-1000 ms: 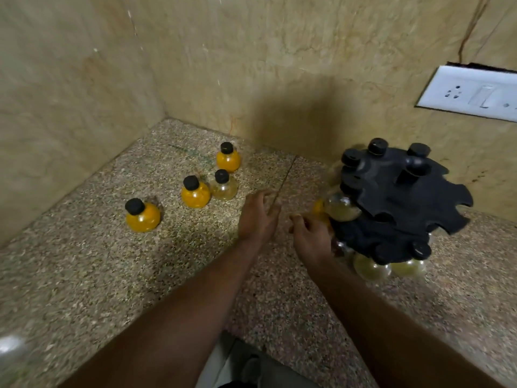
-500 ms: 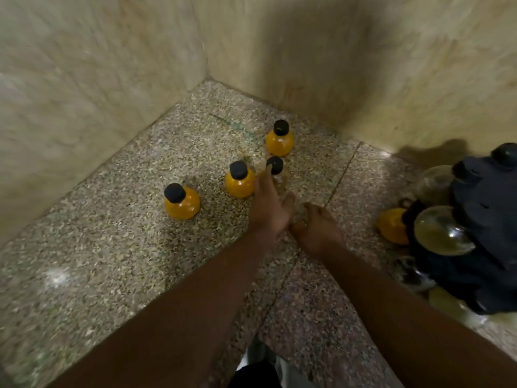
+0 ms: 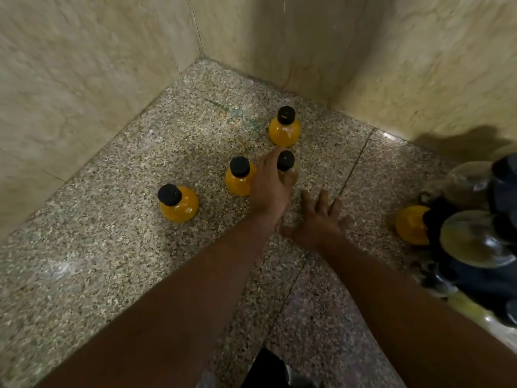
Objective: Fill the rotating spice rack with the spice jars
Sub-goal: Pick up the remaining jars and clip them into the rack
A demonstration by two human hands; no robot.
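My left hand (image 3: 272, 186) has gone from mid-surface, short of the loose jars, right up to the pale jar (image 3: 286, 161). My fingers now lie along its left side and my thumb sits on its near side, with the black cap showing above them, though I cannot tell whether the grip has closed. My right hand (image 3: 319, 217) has come away from the spice rack (image 3: 503, 278), where it sat curled a second ago, and now rests flat on the surface (image 3: 98, 261) with its fingers spread, holding nothing and just beside my left wrist. My head has swung left too, so the rack has slid to the right of my view and I see only part of it. It already carries an orange jar (image 3: 411, 225) low down and clear jars (image 3: 475, 242) in its slots. The four loose jars have not shifted. The back orange jar (image 3: 284, 127) stands nearest the far corner, the middle orange jar (image 3: 240, 177) is just left of my hand, and the left orange jar (image 3: 177, 203) sits toward the left edge. I judge that one jar has just been seated and the next pick is beginning — four still to carry across, and the pale one goes first.
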